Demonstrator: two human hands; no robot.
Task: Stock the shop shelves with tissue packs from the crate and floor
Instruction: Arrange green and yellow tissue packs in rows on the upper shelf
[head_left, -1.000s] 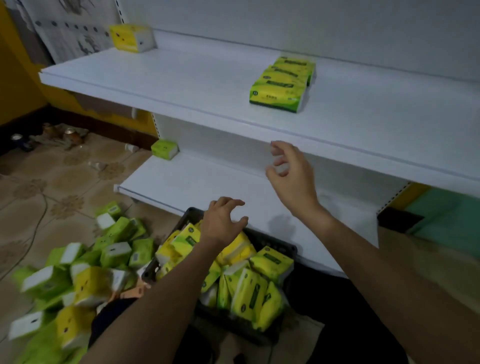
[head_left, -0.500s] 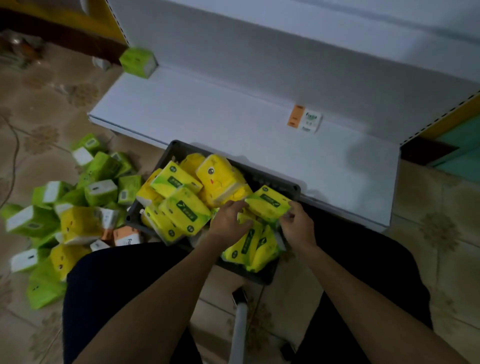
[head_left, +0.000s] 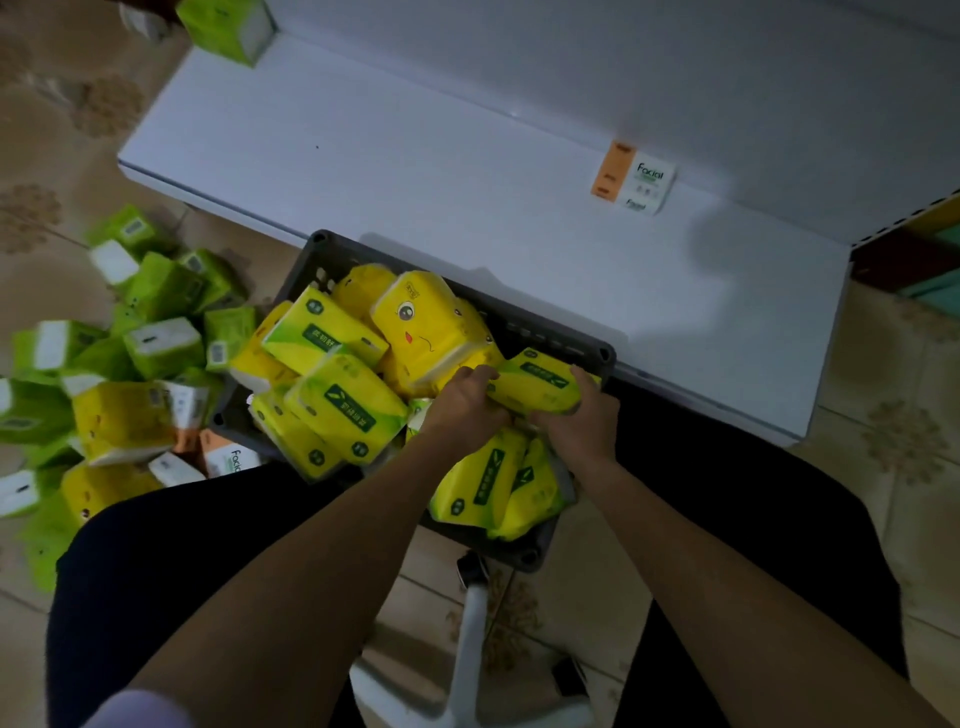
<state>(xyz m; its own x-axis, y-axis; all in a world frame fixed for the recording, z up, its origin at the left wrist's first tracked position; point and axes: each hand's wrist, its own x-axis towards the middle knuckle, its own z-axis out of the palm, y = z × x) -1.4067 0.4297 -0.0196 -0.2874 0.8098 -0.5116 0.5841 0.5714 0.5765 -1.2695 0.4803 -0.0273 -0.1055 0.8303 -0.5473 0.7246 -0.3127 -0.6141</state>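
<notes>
A dark plastic crate (head_left: 550, 332) full of yellow and green tissue packs stands on the floor against the low white shelf (head_left: 415, 171). Both hands are inside it at its right end. My left hand (head_left: 462, 410) and my right hand (head_left: 582, 421) grip the two ends of one yellow-green tissue pack (head_left: 540, 382), which lies on top of the others. Several more packs, green and yellow (head_left: 119, 384), lie scattered on the floor to the left of the crate.
An orange and white facial tissue pack (head_left: 634, 179) lies on the low shelf at the back right, and a green pack (head_left: 228, 26) stands at its far left corner. A white stool leg (head_left: 467, 639) shows between my knees. Patterned floor tiles surround the shelf.
My view dropped from the upper shelf to the crate. Both hands came down into the crate and took hold of one yellow-green pack.
</notes>
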